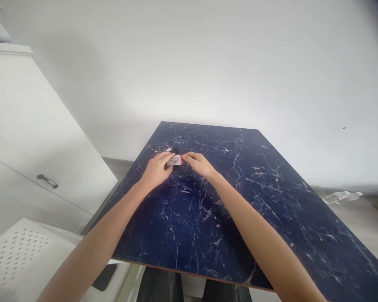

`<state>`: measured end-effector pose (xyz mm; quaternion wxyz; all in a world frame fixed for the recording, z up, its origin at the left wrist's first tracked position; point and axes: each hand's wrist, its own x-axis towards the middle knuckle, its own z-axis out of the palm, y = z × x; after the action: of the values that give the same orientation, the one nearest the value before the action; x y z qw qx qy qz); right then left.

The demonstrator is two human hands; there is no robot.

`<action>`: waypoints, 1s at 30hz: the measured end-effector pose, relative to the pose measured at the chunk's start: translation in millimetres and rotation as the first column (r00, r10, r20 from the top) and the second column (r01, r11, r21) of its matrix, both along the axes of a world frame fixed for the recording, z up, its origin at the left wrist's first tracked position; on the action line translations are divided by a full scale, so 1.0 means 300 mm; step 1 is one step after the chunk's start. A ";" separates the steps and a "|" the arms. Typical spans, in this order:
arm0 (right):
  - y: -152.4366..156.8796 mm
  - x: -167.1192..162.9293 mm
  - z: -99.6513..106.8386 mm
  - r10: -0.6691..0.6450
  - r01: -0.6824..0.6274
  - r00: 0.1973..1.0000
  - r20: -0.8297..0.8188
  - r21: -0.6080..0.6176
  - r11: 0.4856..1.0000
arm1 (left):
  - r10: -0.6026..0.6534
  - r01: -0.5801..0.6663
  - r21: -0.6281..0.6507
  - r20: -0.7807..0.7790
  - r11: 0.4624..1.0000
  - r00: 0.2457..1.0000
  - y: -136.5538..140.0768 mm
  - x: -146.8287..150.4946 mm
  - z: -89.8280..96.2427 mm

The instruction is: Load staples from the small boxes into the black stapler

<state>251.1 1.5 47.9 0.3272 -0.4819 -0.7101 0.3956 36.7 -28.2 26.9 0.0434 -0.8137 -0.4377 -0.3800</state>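
Note:
Over the far left part of the dark blue marbled table [195, 218], a small white packet with red ends and fine print [175, 160] is between my hands. My left hand [157, 170] has its fingers and thumb closed round the packet's left side. At the packet's red right end, the fingertips of my right hand [199, 163] are pinched together. Just behind my left fingers a black object [175, 150] shows in part; its kind is hidden, and I cannot tell whether my left hand touches it.
A white cabinet with a dark handle [47, 181] stands to the left. Below it is a white perforated surface [17, 251], with a dark flat object [104, 277] near my left forearm. Clear plastic [342, 197] lies beyond the table's right edge. A pale wall [208, 63] rises behind.

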 end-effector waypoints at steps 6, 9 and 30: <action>-0.109 0.049 -0.037 -0.047 0.031 0.996 0.081 0.190 0.981 | -0.088 0.088 -0.004 0.010 0.996 0.996 -0.025 0.047 -0.011; -0.126 0.059 -0.060 -0.077 0.075 0.997 0.001 0.171 0.982 | -0.109 0.109 -0.005 0.016 0.994 0.994 -0.029 0.061 -0.022; -0.061 0.135 -0.111 -0.369 0.291 0.849 -0.378 -0.250 0.924 | -0.054 0.055 -0.109 0.010 0.992 0.998 -0.019 0.052 -0.036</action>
<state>291.5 -16.8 14.5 0.4891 -0.5289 -0.4902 0.4906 52.4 -33.9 16.2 -0.0133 -0.8253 -0.4355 -0.3592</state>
